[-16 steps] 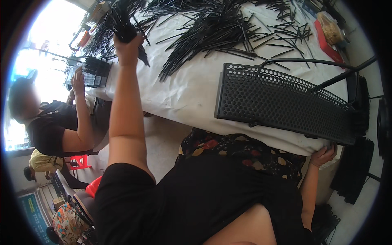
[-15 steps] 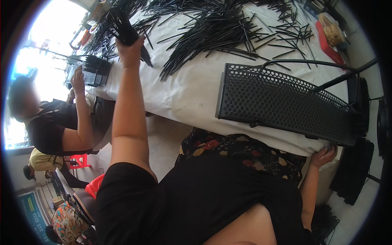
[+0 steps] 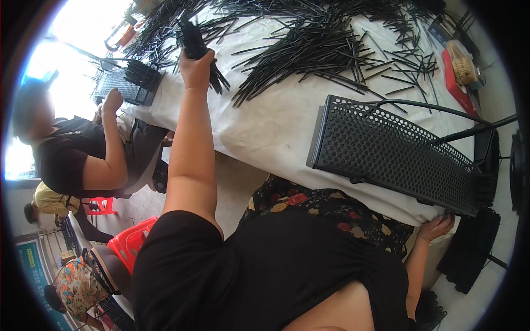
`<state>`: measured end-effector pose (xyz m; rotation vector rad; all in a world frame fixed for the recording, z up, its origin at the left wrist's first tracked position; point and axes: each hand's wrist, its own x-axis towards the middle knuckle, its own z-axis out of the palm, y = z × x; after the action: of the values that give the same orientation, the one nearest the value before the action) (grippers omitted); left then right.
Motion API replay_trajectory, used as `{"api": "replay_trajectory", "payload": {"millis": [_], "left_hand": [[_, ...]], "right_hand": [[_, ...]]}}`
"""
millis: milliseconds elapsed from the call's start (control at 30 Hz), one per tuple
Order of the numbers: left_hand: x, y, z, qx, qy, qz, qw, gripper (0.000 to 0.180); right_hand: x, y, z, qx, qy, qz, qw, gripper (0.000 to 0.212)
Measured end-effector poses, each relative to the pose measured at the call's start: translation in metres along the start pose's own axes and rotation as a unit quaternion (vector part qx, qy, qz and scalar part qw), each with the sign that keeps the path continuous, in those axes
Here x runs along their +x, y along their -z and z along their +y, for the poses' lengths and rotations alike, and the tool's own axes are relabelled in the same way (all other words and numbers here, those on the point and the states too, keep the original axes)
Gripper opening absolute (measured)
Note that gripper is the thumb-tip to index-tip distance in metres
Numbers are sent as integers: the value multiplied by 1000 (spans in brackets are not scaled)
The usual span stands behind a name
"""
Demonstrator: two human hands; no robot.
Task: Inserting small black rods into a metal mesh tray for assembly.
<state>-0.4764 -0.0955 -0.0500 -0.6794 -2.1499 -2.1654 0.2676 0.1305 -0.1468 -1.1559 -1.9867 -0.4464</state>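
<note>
The left grip (image 3: 197, 67) is wrapped firmly around a bundle of black rods (image 3: 192, 41), ends poking out above and below the fist, up over the far left stretch of the white-covered tabletop (image 3: 254, 129). The right grip (image 3: 436, 227) sits at the near edge, just below the basket's corner; whether those fingers clasp anything, I cannot tell. Out to the containers: a black perforated basket (image 3: 392, 151) with a looped handle stands on the right, its inside not clearly visible. Over on the left, a second basket (image 3: 124, 85) has black rods standing in it, a co-worker's hand (image 3: 112, 100) close by. A loose heap of rods (image 3: 309, 55) sprawls between, and far right a clear bag (image 3: 462, 62) of tan pieces lies against a red tray (image 3: 456, 83). And the change from half a second ago: the whole view has swung, more of the red stool (image 3: 132, 243) is showing, the co-worker's hand looks more curled, yet the bundle is held just as before!
</note>
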Motion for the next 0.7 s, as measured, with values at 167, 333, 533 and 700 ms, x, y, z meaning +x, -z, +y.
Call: {"api": "replay_trajectory", "payload": {"millis": [167, 333, 533, 700], "left_hand": [[-3, 1, 5, -146, -108, 34, 983, 62], [1, 14, -15, -113, -148, 73, 980, 63], [17, 24, -32, -234, 103, 31, 966, 34], [23, 32, 31, -141, -30, 37, 989, 37]], "right_hand": [[3, 1, -1, 0, 7, -8, 1000, 39], [2, 0, 1, -7, 10, -3, 1000, 39], [2, 1, -1, -10, 8, -8, 1000, 40], [2, 3, 1, -20, 13, -3, 1000, 40]]}}
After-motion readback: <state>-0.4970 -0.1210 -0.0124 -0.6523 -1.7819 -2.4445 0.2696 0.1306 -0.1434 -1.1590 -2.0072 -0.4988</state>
